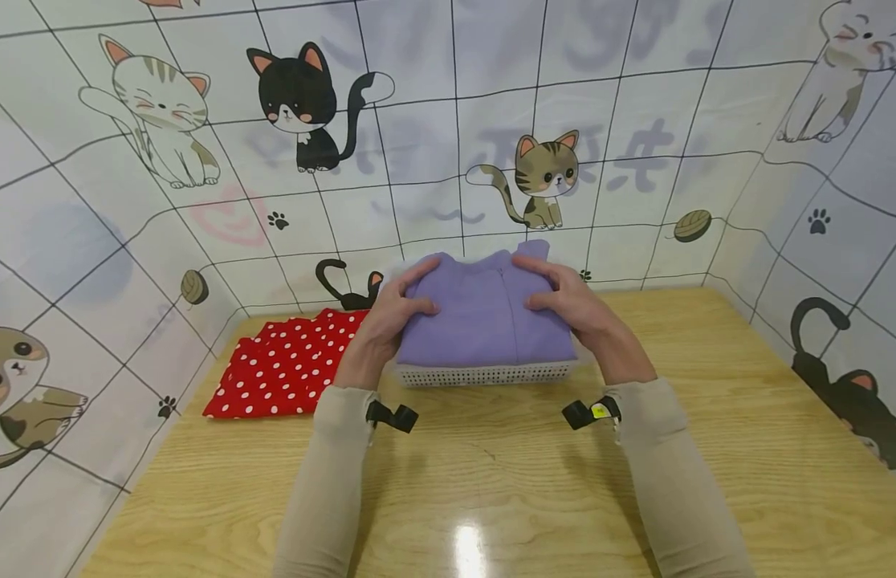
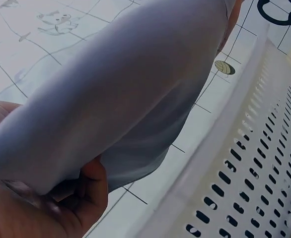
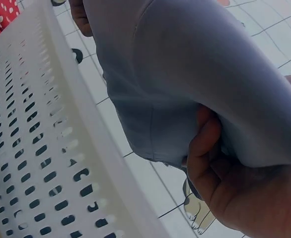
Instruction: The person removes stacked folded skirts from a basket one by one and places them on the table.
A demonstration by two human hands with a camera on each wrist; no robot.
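Note:
A folded purple garment is held up by both hands over a white perforated basket. My left hand grips its left side, thumb on top; in the left wrist view the fingers curl under the cloth. On the opposite side my right hand grips it the same way, its fingers bent beneath the fabric in the right wrist view. Both wrist views show a gap between the cloth and the basket's rim. The inside of the basket is hidden by the garment.
A red cloth with white dots lies on the wooden table, left of the basket. Behind and at both sides stand walls covered with a cat-print grid pattern. A small black device is strapped to each wrist.

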